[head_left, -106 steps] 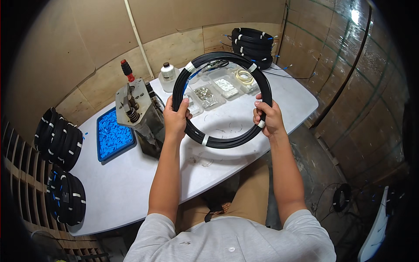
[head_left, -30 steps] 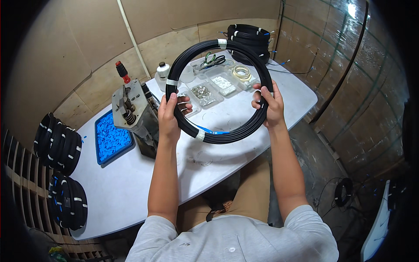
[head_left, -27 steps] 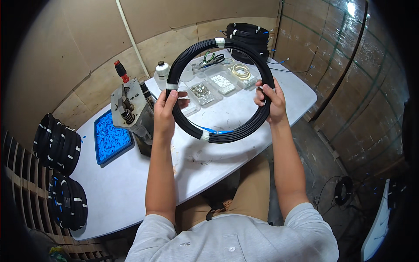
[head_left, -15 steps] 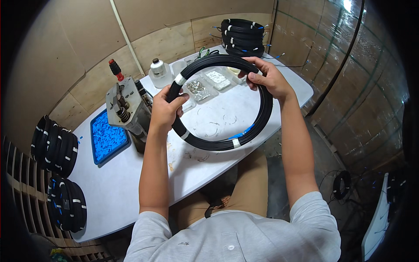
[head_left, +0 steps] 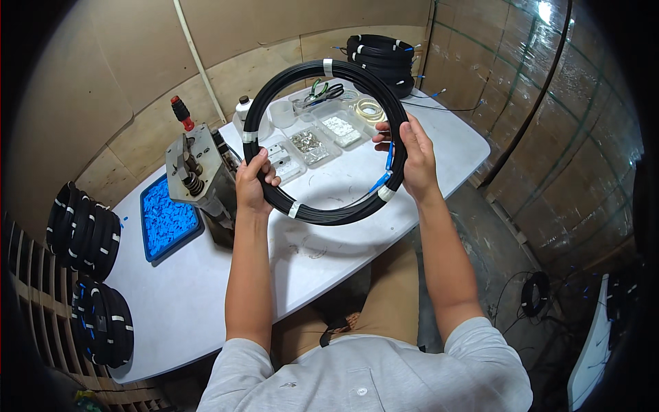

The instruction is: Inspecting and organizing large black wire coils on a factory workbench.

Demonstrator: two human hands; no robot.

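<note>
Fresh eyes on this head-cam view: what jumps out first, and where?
First, the big black cable coil at mid-frame, held up between the left hand and right hand, with blue ends along its inner lower right. Then the blue tray of bright blue pieces on the table's left side, beside a metal device.

Two bare hands (head_left: 254,184) (head_left: 419,159), one held ring of coiled black cable (head_left: 336,216) with four white tape bands (head_left: 327,67) showing, three stacks of black cable coils (head_left: 86,230) (head_left: 103,323) (head_left: 381,65), one blue rectangular plastic tray (head_left: 179,244) and one grey metal press (head_left: 214,165) are in view.
</note>
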